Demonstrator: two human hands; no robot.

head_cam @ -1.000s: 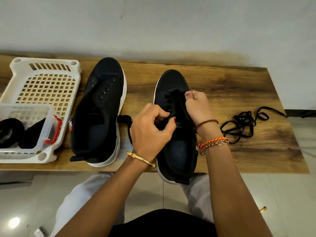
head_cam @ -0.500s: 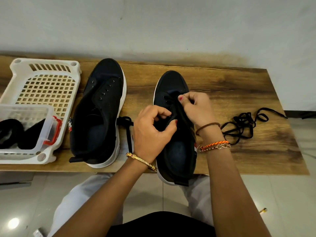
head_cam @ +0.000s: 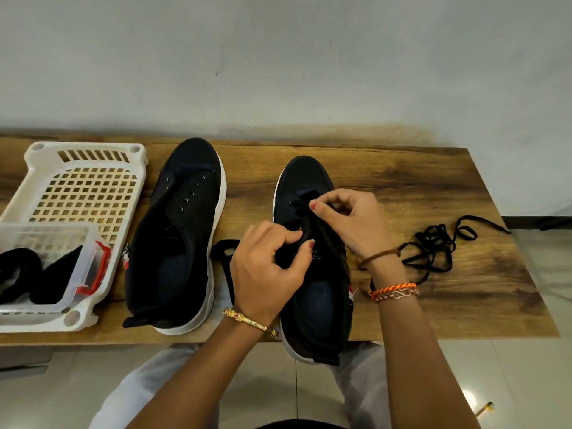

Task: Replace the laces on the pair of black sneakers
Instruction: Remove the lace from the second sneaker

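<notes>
— Where's the sneaker being laced?

— The right sneaker (head_cam: pixel 312 258) lies on the counter (head_cam: pixel 433 187) at about 5 o'clock from centre, toe pointing to 12, heel over the near edge. A black lace (head_cam: pixel 297 209) crosses its lowest eyelets.

— And the hands?

— The right hand (head_cam: pixel 349 221) pinches the lace near the toe-end eyelets, fingers curled. The left hand (head_cam: pixel 266 267) grips the tongue area, thumb and fingers closed on black material; lace or tongue, I cannot tell.

— The other shoe?

— The left sneaker (head_cam: pixel 176 239) sits unlaced at 9 o'clock of the first. A loose lace pile (head_cam: pixel 433 249) lies at 3 o'clock. A white basket (head_cam: pixel 83 156) sits at far 9 o'clock, holding a clear box (head_cam: pixel 77 264).
</notes>
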